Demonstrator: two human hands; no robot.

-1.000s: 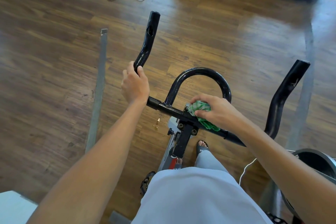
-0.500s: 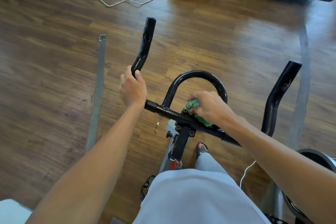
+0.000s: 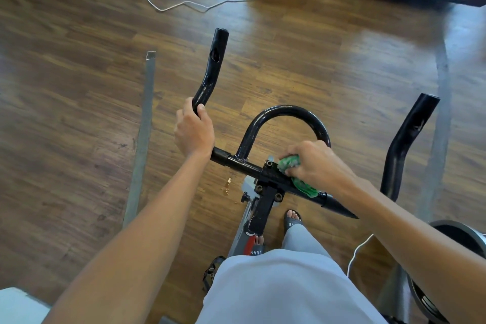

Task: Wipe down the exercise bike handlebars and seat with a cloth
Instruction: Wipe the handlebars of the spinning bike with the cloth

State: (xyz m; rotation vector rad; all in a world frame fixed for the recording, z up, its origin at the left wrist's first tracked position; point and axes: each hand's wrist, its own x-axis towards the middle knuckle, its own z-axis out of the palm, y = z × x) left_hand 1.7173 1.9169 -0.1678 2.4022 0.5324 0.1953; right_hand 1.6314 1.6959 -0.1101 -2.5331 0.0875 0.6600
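The green cloth is bunched on the crossbar of the black handlebars, just right of the stem clamp, pinched under the curled fingers of the right hand. The bar's long axis runs from the clamp leftward and slightly away toward the left hand, which grips the bend where the left horn rises. The right hand is nearer the unwiped right horn, which stands well apart beyond the wrist; wiping there likely means sliding rightward along the bar. No seat is visible.

Left hand gripping black handlebars, right hand pressing green cloth on crossbar
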